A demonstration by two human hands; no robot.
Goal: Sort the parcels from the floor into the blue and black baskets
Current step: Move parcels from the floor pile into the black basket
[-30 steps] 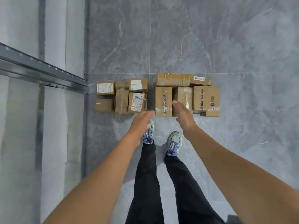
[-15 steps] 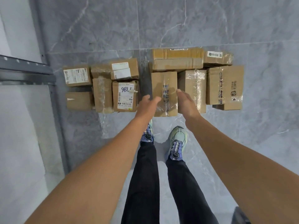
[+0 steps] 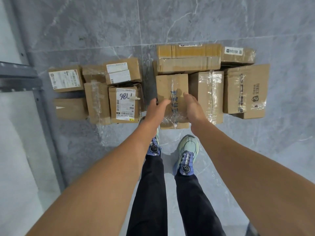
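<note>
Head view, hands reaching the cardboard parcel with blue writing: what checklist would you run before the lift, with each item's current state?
1. Target chosen, both hands at the brown cardboard parcel with blue writing under clear tape: ok.
2. Grip of the left hand, fingers relaxed at the parcel's left edge, not closed: not ok.
3. Grip of the right hand, open over the top, contact unclear: cannot tell.
4. Nothing stacked on the parcel: ok.
5. Finger room beside the clear-taped brown box on its right: cannot tell.
6. Path to the blue and black baskets, out of view: cannot tell.
</note>
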